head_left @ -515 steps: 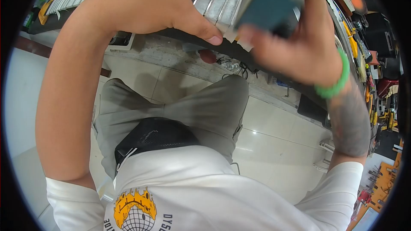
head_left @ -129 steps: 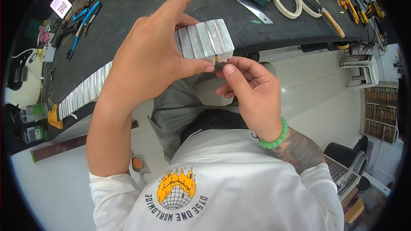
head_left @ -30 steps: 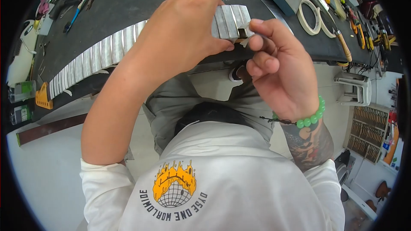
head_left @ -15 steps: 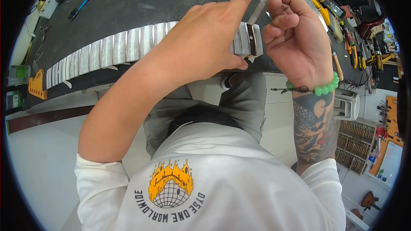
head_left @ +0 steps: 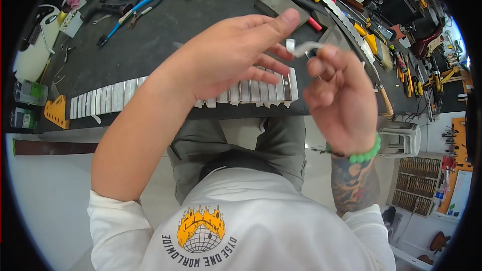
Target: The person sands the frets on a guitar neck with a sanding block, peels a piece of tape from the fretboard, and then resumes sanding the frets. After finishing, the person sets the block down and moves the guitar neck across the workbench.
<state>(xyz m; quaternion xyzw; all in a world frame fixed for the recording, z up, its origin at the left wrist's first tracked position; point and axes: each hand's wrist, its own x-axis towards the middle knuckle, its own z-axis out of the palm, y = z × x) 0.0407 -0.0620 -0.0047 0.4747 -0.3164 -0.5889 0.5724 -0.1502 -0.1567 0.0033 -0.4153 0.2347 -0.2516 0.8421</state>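
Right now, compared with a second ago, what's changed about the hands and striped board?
The left hand has let go of the striped board, fingers spread above it. The right hand has pulled a pale strip clear of the board's end and holds it. The yellow piece stays at the board's other end.

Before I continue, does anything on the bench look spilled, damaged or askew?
No spill or damage stands out. Only the tape ends look untidy, jutting unevenly from the near edge of the guitar fretboard.
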